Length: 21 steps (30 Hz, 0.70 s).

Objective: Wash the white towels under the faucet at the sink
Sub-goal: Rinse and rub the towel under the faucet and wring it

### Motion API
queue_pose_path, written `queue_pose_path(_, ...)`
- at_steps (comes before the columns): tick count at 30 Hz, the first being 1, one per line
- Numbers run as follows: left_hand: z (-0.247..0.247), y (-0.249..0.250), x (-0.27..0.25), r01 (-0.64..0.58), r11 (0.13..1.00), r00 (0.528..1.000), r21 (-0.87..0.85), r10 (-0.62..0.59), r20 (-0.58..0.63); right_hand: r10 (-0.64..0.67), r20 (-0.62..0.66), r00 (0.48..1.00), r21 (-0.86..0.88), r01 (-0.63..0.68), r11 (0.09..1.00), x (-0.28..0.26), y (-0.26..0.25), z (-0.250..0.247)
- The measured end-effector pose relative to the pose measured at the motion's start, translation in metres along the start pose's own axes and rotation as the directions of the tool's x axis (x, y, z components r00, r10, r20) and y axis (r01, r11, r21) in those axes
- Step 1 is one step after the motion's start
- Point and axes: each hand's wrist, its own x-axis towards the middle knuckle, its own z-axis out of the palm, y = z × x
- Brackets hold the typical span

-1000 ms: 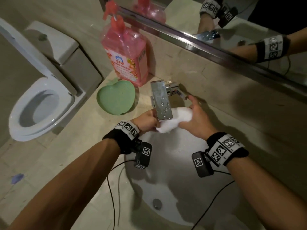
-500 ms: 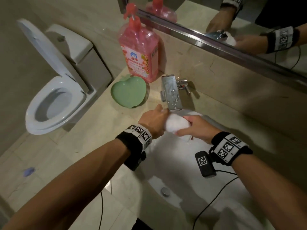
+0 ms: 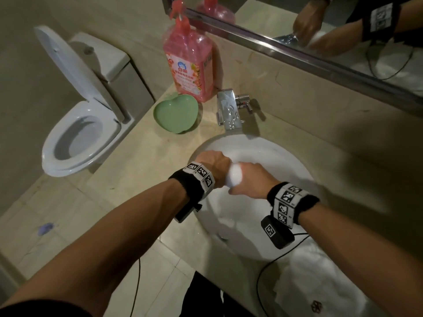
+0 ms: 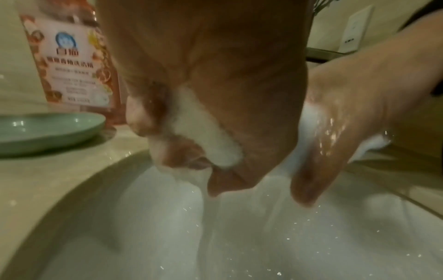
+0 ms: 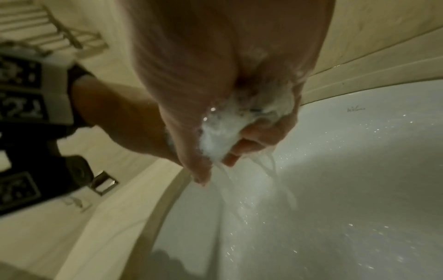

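Note:
A small wet white towel [image 3: 234, 176] is bunched between both hands over the white sink basin [image 3: 283, 161]. My left hand [image 3: 214, 162] grips its left end, fingers curled round the cloth [image 4: 206, 132]. My right hand [image 3: 249, 179] squeezes the other end [image 5: 223, 132], and water streams down from it into the basin. The chrome faucet [image 3: 229, 110] stands behind the basin, above and beyond the hands; no stream shows from its spout.
A pink soap bottle [image 3: 188, 58] and a green apple-shaped dish [image 3: 175, 114] sit on the counter left of the faucet. More white towel [image 3: 325, 282] lies at the basin's near right. A toilet [image 3: 75, 133] with raised lid stands left. A mirror [image 3: 320, 30] runs behind.
Both hands have come down and toward me from under the faucet spout into the basin, still holding the towel. It is now squeezed tighter and water runs out.

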Motion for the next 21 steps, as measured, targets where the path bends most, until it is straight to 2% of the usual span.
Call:
queue_pose_path(1,0.004,0.007,0.003,0.021,1.000,0.999,0.015,-0.022,0.047,-0.005,-0.004,1.000,-0.064,0.005,0.998,-0.001,0.002,0.005)
queue_pose_path(3,0.012,0.030,0.010,0.170,0.979,0.968,0.109,-0.186,0.166,-0.013,-0.008,1.000,-0.140,0.012,0.990,-0.004,0.007,0.014)
queue_pose_path(4,0.017,0.037,0.008,0.262,0.956,0.920,0.134,-0.289,0.264,-0.019,-0.020,1.000,-0.168,0.016,0.986,-0.005,0.008,0.018)
queue_pose_path(5,0.023,0.044,0.006,0.316,0.944,0.878,0.097,-0.329,0.347,-0.034,-0.038,0.999,-0.202,0.026,0.979,-0.006,0.010,0.023)
queue_pose_path(8,0.039,0.044,0.023,0.239,0.971,0.935,-0.007,-0.229,0.270,-0.090,-0.081,0.993,-0.341,0.057,0.938,-0.007,0.015,0.034)
queue_pose_path(12,0.041,0.022,0.019,0.109,0.962,0.931,-0.249,-0.010,0.365,-0.156,-0.066,0.986,-0.454,0.109,0.884,-0.008,0.018,0.038)
queue_pose_path(15,0.034,0.011,0.012,0.116,0.916,0.916,-0.384,0.051,0.399,-0.214,-0.077,0.974,-0.380,0.170,0.909,-0.010,0.017,0.028)
queue_pose_path(17,0.027,-0.001,0.005,0.082,0.900,0.950,-0.428,0.059,0.306,-0.171,-0.072,0.983,-0.211,0.153,0.965,-0.011,0.014,0.016)
queue_pose_path(19,0.021,-0.007,-0.006,-0.017,0.918,0.992,-0.397,0.064,0.105,-0.065,-0.022,0.998,-0.011,0.064,0.998,-0.012,0.011,0.002)
queue_pose_path(21,0.017,-0.009,-0.019,-0.113,0.943,0.988,-0.314,0.073,-0.136,0.061,0.038,0.997,0.296,-0.070,0.953,-0.014,0.008,-0.008)
